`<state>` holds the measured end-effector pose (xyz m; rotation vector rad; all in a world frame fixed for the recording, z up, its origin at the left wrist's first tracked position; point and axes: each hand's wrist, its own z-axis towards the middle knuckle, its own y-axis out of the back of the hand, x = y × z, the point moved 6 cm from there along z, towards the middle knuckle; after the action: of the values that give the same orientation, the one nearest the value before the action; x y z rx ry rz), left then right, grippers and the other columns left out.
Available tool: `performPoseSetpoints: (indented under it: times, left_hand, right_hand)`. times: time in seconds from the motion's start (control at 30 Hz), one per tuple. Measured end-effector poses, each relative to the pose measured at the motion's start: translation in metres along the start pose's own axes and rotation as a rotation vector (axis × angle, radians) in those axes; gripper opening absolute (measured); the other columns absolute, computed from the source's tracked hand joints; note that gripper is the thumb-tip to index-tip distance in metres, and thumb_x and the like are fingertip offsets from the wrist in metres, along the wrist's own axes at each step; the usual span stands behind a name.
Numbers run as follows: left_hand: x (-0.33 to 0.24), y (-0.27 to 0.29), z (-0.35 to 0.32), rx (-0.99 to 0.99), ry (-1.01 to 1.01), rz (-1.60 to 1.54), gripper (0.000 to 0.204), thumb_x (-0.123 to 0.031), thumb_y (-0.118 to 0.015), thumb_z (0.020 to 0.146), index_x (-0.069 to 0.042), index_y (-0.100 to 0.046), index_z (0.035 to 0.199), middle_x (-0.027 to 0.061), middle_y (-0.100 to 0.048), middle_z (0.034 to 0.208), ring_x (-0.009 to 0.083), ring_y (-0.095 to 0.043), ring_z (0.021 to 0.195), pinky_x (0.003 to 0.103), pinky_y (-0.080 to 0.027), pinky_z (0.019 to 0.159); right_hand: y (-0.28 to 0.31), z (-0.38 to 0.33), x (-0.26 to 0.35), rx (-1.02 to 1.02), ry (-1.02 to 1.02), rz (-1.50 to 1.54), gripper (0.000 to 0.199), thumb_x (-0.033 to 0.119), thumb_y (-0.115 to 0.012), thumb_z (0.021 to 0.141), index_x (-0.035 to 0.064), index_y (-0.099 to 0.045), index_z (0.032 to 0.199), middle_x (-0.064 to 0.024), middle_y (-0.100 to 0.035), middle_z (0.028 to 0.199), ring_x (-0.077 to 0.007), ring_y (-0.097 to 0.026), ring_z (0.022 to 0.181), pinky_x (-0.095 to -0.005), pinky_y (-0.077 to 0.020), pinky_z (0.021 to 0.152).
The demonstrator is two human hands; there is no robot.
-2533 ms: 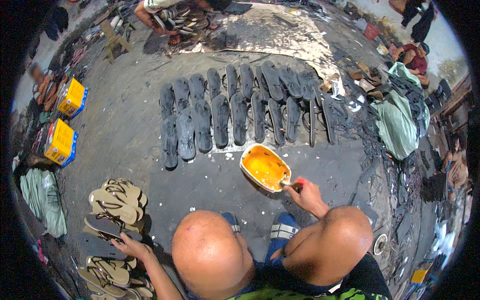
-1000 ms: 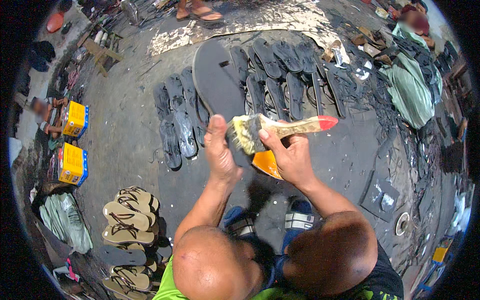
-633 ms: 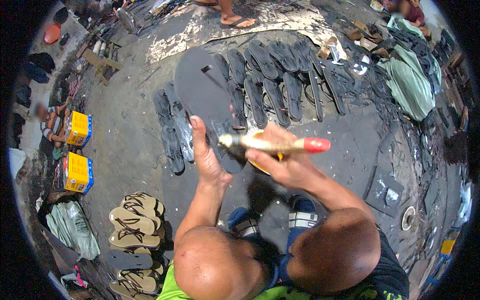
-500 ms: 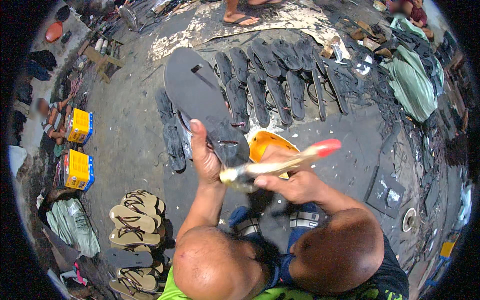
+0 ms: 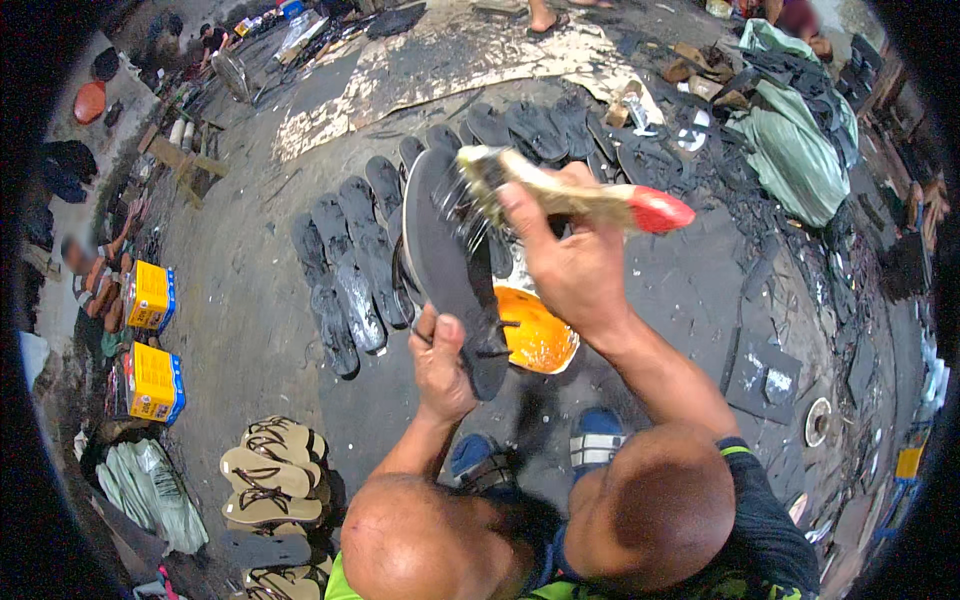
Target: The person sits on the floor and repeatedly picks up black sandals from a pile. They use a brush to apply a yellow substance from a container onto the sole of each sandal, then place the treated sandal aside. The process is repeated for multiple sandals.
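My left hand [image 5: 442, 372] is closed around the near end of a dark sandal [image 5: 447, 250], which is held up at a tilt with its broad dark face turned to the right. Small strap ends stick out from that face near the hand. In my right hand [image 5: 580, 270] is a brush [image 5: 592, 202] with a pale wooden handle and a red tip. Its bristles, somewhat blurred, meet the sandal's upper part, and pale strands stretch between them. Below the sandal, an orange-lined bowl [image 5: 540, 335] with whitish smears rests on the floor, partly hidden.
Rows of black sandals [image 5: 345, 265] lie beyond my hands. Tan sandals [image 5: 270, 475] are stacked at lower left, near two yellow boxes [image 5: 150, 385]. A green sack [image 5: 795, 150] and dark scraps lie at right. Another person's foot [image 5: 543, 18] shows at the far edge.
My right hand has carried the brush from the sandal's near end up to its far part. The sandal has come lower and turned on its side, uncovering more of the bowl.
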<state>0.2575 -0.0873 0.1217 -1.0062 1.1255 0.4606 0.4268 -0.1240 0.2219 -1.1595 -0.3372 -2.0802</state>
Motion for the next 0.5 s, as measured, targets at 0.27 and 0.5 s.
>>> performPoseSetpoints:
  times: [0.27, 0.5]
  left_hand:
    - [0.016, 0.017, -0.001, 0.116, 0.113, 0.083, 0.065, -0.055, -0.043, 0.100, -0.002, -0.047, 0.137, 0.0122, -0.062, 0.125, 0.0248, -0.063, 0.108, 0.040, -0.052, 0.090]
    - [-0.016, -0.009, 0.002, 0.219, 0.221, -0.480, 0.060, -0.045, -0.049, 0.101, -0.001, -0.042, 0.141, 0.0135, -0.058, 0.132, 0.0261, -0.058, 0.121, 0.042, -0.047, 0.104]
  right_hand:
    - [0.007, -0.013, 0.010, 0.026, -0.043, -0.057, 0.016, 0.013, -0.073, 0.089, -0.0006, -0.070, 0.097, -0.0103, -0.070, 0.082, -0.0179, -0.066, 0.072, -0.0307, -0.0487, 0.063]
    - [0.011, -0.014, 0.009, 0.611, 0.181, -0.215, 0.027, 0.011, -0.072, 0.086, 0.0107, -0.071, 0.113, -0.0092, -0.058, 0.083, -0.0220, -0.058, 0.072, -0.0351, -0.0475, 0.065]
